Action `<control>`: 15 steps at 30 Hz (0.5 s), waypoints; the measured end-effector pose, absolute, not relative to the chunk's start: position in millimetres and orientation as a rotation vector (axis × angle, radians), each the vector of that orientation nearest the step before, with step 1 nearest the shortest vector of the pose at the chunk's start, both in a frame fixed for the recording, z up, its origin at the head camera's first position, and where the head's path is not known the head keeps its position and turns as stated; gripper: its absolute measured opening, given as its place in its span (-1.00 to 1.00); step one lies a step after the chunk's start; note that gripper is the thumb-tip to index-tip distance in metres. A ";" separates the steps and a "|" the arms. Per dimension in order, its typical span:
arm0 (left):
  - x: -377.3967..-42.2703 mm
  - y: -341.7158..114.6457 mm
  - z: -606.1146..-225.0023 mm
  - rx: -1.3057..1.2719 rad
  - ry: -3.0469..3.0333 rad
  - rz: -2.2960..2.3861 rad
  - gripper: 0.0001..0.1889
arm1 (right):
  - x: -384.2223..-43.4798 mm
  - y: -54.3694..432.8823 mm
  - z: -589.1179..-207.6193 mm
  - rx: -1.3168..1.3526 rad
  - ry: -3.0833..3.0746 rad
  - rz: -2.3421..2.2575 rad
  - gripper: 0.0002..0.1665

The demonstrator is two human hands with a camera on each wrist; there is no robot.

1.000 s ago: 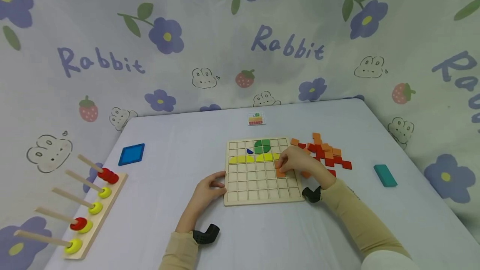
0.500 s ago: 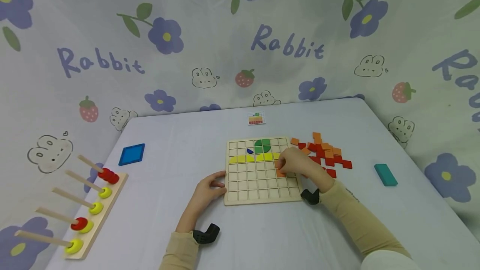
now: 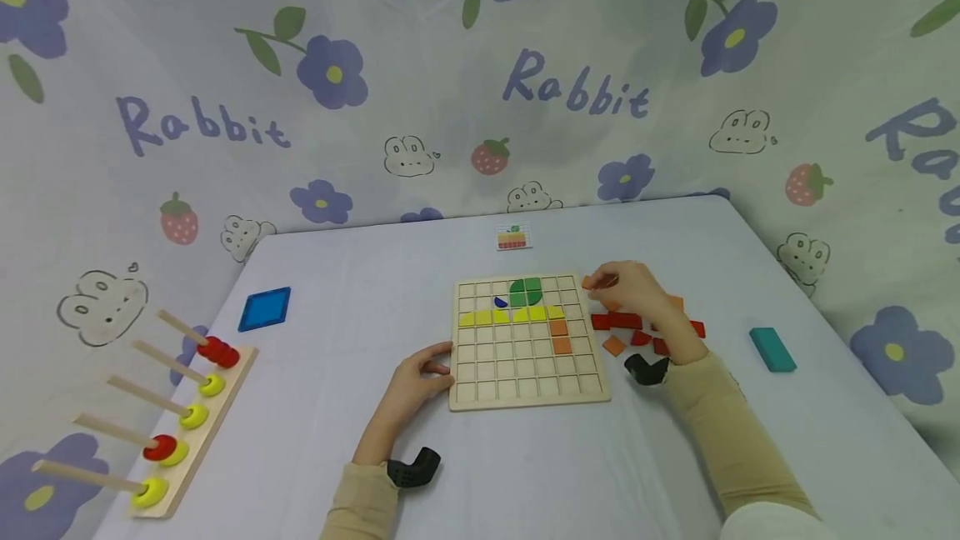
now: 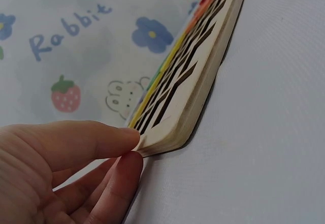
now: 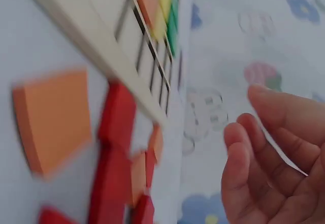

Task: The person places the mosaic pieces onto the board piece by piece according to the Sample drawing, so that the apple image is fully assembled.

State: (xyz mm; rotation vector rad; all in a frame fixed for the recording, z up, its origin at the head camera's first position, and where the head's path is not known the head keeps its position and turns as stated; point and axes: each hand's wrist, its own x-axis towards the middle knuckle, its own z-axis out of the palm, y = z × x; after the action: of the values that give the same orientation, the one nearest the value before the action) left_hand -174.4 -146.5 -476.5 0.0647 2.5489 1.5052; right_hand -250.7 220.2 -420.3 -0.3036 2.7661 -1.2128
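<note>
A wooden grid board (image 3: 517, 388) lies in the middle of the table. It carries green pieces (image 3: 525, 292), a small blue piece (image 3: 500, 302), a row of yellow pieces (image 3: 480, 318) and two orange squares (image 3: 559, 337) near its right side. My left hand (image 3: 417, 379) pinches the board's left edge; in the left wrist view the thumb and a finger meet at its corner. To the right, my right hand (image 3: 633, 290) is above loose orange and red tiles (image 3: 625, 320), its fingers apart with nothing between them in the right wrist view. The hand hides part of the pile.
A small picture card (image 3: 513, 236) lies behind the board. At the left stand a peg rack with red and yellow beads (image 3: 202, 423) and a blue square tray (image 3: 264, 309). A teal block (image 3: 772, 349) is at the far right. A patterned cloth (image 3: 420, 107) hangs behind the table.
My right hand has left the orange squares on the board and moved right and back over the loose tiles. Both orange squares now show fully. The left hand has stayed at the board's edge.
</note>
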 end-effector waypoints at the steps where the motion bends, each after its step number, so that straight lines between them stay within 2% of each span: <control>1: -174.4 -146.4 -476.3 0.065 2.552 1.503 -0.47 | -251.6 228.3 -418.7 -0.238 2.765 -1.261 -0.76; 7: -175.5 -146.4 -476.6 0.067 2.561 1.494 -0.47 | -250.9 269.5 -418.7 0.043 2.640 -1.571 -0.51; 15: -176.1 -147.5 -479.8 0.072 2.563 1.497 -0.47 | -248.8 304.0 -439.3 0.074 2.646 -1.698 -0.40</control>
State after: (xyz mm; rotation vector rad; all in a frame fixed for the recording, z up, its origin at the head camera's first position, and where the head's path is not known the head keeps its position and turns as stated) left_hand -176.1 -147.5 -479.8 0.0716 2.5632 1.4972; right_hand -248.8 304.0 -439.3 0.0737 2.6458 -1.6979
